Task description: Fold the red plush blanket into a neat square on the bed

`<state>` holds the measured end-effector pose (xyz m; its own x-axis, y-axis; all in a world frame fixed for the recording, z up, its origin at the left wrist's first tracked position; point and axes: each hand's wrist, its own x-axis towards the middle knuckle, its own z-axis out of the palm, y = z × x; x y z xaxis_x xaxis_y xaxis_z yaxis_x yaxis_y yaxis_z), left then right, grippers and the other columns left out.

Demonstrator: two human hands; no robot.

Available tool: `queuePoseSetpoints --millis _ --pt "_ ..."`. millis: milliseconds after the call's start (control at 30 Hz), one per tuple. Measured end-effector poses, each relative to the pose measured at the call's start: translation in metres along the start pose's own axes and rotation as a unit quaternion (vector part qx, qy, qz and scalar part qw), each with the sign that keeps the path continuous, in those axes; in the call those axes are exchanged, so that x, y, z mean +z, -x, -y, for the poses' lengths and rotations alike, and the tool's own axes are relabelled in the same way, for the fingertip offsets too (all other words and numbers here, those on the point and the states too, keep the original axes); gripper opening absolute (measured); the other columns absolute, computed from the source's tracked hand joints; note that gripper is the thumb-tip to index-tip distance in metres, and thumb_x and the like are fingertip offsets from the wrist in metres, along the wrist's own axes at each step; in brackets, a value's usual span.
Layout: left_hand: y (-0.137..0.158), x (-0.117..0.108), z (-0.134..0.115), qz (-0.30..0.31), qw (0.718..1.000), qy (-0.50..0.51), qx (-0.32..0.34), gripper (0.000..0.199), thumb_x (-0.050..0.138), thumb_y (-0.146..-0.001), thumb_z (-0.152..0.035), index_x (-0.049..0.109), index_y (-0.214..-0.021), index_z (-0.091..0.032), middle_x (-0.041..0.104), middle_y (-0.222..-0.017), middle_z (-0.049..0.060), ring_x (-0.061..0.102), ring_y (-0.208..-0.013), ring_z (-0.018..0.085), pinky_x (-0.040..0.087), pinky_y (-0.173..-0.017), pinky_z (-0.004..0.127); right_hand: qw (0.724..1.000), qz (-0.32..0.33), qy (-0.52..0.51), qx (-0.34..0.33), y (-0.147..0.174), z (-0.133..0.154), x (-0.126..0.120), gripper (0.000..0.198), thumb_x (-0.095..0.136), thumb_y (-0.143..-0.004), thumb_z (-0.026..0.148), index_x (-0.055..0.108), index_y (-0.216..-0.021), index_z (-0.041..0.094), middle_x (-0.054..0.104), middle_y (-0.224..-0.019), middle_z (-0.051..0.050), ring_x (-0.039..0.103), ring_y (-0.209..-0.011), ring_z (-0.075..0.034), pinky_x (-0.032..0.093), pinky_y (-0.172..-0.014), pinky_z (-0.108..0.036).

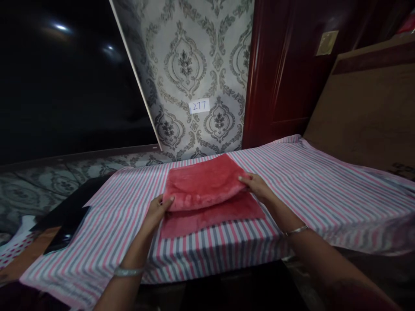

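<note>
A plush coral-red cloth (201,183) lies on a table under a striped tablecloth (129,207). Its near part is partly folded, with the upper layer raised off the lower one. My left hand (158,210) pinches the left corner of the upper layer, thumb on top and fingers beneath. At the other end, my right hand (254,185) grips the right corner in the same way. The lower layer rests flat near the table's front edge.
A large dark television screen (71,82) stands at the left. Behind the table is patterned wallpaper (184,60) with a paper label (199,106) reading 277. A dark red door (292,73) and a big cardboard box (366,108) are at the right.
</note>
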<state>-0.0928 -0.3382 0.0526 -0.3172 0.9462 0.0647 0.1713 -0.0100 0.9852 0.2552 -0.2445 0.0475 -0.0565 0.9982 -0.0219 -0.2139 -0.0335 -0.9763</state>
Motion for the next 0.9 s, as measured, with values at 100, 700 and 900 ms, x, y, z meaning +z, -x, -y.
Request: queuePoseSetpoints --millis 100,700,900 --pt "-0.011 0.005 -0.033 -0.045 0.995 0.075 0.053 0.061 0.085 -0.043 -0.061 0.067 -0.077 -0.013 0.064 -0.062 0.001 0.058 -0.06 0.016 0.045 -0.055 0.025 0.994 -0.014 -0.094 -0.054 -0.013 0.023 0.016 0.028 0.082 -0.059 0.03 0.066 -0.078 0.018 0.071 -0.075 -0.001 0.065 -0.071 -0.017 0.059 -0.066 -0.029" --pt "0.028 -0.017 0.009 0.032 0.992 0.046 -0.117 0.061 0.079 -0.056 -0.067 0.073 -0.086 -0.014 0.077 -0.083 0.012 0.072 -0.082 0.028 0.056 -0.067 0.033 0.999 0.013 0.049 0.016 0.038 -0.034 -0.015 0.046 0.078 -0.058 0.059 0.065 -0.079 0.02 0.066 -0.074 -0.001 0.061 -0.066 -0.019 0.054 -0.062 -0.032" --pt "0.019 -0.002 -0.017 -0.008 0.994 0.098 -0.056 0.067 0.09 -0.041 -0.055 0.071 -0.089 -0.013 0.077 -0.08 0.01 0.073 -0.082 0.029 0.058 -0.073 0.035 1.0 -0.009 0.013 -0.015 0.032 -0.011 -0.004 0.045 0.079 -0.054 0.056 0.064 -0.072 0.018 0.064 -0.066 0.0 0.055 -0.06 -0.015 0.047 -0.06 -0.028"
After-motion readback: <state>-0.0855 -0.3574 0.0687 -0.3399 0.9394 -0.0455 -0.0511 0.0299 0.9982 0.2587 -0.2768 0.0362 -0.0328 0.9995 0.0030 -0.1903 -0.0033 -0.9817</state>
